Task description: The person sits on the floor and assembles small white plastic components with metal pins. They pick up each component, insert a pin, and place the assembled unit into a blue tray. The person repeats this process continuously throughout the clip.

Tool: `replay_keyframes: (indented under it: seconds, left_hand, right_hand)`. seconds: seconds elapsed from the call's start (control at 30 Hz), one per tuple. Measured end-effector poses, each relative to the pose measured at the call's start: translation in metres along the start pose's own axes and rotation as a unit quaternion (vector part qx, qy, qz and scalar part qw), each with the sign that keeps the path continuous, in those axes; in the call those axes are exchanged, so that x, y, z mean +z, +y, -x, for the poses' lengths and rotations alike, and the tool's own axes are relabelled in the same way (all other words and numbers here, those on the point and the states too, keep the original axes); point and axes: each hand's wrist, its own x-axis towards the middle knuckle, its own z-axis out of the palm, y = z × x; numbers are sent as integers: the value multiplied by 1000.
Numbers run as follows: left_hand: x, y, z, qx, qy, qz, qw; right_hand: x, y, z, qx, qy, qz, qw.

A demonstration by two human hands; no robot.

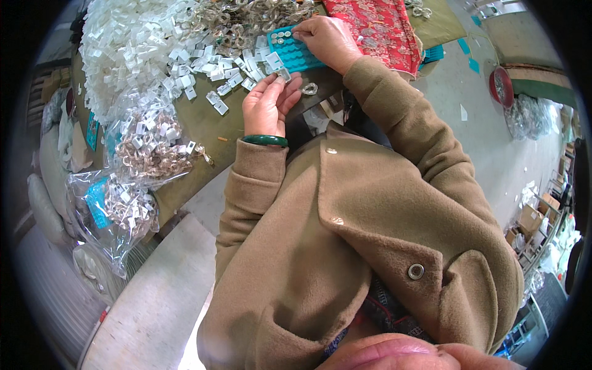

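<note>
My left hand [266, 103], with a dark green bangle at the wrist, pinches a small white plastic piece [283, 73] at its fingertips. That piece is beside the near edge of a turquoise ridged tray [300, 60]. A few small round whitish discs [281, 37] sit in the tray's far left part. My right hand [328, 42] reaches over the tray from the right, its fingertips bent together at the discs; what they grip, if anything, is hidden. A coiled clear cord [309, 89] lies at the table edge, right of my left hand.
A large heap of white plastic pieces [132, 52] covers the table's left side. Coiled cords [246, 21] are piled at the back. A red patterned cloth [379, 34] lies at right. Clear bags of parts [151, 145] sit at the left edge. A red basin [502, 86] stands on the floor.
</note>
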Motion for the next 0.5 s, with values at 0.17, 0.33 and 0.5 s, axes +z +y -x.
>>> replay_keyframes:
  seconds: [0.17,0.33,0.5]
  left_hand:
    - [1,1,-3,-2,-2,13,1000]
    - [3,5,-8,-5,-10,2,1000]
    - [7,5,-4,-7,-11,-24,1000]
  right_hand:
    - [-3,2,7,-97,16,45,994]
    - [-7,-5,9,-130,22,112,985]
    - [-32,-16,22,-92,-8,-79,993]
